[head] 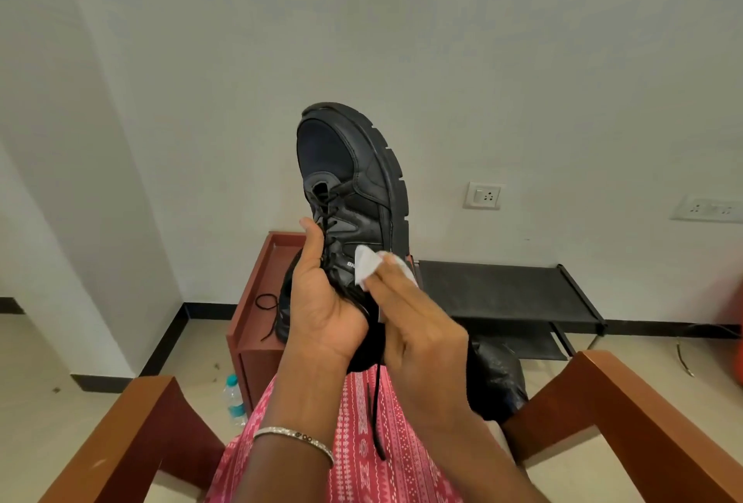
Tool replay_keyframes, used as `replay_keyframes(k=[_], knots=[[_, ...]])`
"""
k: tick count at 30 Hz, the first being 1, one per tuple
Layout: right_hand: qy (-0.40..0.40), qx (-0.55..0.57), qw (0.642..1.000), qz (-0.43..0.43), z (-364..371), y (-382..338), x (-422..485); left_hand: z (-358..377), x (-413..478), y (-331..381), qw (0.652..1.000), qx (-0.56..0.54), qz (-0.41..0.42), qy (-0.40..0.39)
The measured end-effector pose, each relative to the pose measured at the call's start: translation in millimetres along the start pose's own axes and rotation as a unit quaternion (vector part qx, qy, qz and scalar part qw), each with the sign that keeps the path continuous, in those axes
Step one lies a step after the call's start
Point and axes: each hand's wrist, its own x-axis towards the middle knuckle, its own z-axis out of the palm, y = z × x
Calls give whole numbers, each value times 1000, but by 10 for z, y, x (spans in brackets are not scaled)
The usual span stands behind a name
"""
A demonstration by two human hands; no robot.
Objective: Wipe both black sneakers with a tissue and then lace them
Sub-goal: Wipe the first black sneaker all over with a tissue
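I hold a black sneaker (354,180) up in front of me, toe pointing away and up. My left hand (321,297) is shut around its heel and tongue area. My right hand (418,325) presses a white tissue (372,265) against the sneaker's side, near the white logo. One black lace end (376,414) dangles down over my lap. Behind my left hand, part of the second black sneaker (284,313) rests on the reddish-brown side table (257,281), and a loose black lace (268,303) lies beside it.
I sit in a chair with wooden armrests (132,422) left and right. A black low rack (506,289) stands against the wall at right, with a black plastic bag (498,378) in front of it. A water bottle (234,402) stands on the floor by the table.
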Motion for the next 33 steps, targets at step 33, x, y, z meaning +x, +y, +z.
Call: replay_keyframes(k=[33], knots=[[-56,-48,997,-26,16,129,398,79,-130,-122,996,92,-8,2]])
